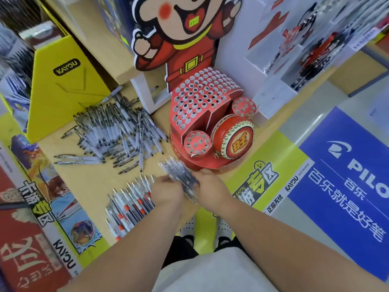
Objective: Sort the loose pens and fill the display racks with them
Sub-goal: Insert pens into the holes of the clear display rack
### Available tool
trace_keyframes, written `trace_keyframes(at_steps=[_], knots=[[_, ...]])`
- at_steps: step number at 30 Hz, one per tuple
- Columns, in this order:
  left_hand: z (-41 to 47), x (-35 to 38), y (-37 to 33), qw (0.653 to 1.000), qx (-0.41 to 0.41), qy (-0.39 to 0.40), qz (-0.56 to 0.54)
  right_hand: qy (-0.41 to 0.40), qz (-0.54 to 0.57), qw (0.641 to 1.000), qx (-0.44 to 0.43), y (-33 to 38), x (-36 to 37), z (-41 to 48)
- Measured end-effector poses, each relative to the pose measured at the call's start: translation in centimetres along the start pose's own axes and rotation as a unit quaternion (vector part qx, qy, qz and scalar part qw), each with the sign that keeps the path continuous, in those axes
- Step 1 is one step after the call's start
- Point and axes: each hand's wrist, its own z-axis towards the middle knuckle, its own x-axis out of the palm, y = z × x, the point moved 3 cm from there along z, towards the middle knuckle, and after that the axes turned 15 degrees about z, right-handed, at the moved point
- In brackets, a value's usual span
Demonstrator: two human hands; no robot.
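A bundle of clear black pens (179, 174) is held between both hands at the front of the wooden shelf (88, 175). My left hand (167, 191) grips its left side and my right hand (210, 189) grips its right side. Just beyond stands the red cardboard display rack (202, 106), its many round holes bare. A heap of white-and-black pens (117, 131) lies at the shelf's back left. A row of pens with red bands (128, 209) lies under my left forearm.
A yellow Kayou stand (61, 81) rises at the left. A cartoon cut-out (181, 32) backs the rack. White display boxes (294, 55) sit at the right. Below the shelf edge are the floor, a blue Pilo sign (347, 182) and my shoes.
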Motion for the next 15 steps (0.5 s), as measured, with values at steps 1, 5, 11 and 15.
trace_keyframes(at_steps=[1,5,11,15], knots=[[-0.1,0.0,0.0,1.000,-0.002,-0.002,-0.006,-0.004,-0.002,1.000,-0.002,0.1,0.1,0.1],[0.5,0.1,0.4,0.999,-0.019,0.006,-0.032,-0.025,-0.012,0.999,-0.018,0.2,0.0,0.2],[0.9,0.7,1.3,0.998,-0.022,0.014,-0.062,-0.043,0.019,0.999,-0.007,-0.3,0.6,0.1],[0.6,0.8,1.4,0.996,-0.020,0.016,-0.080,-0.053,0.070,0.996,0.017,-0.4,0.5,0.1]])
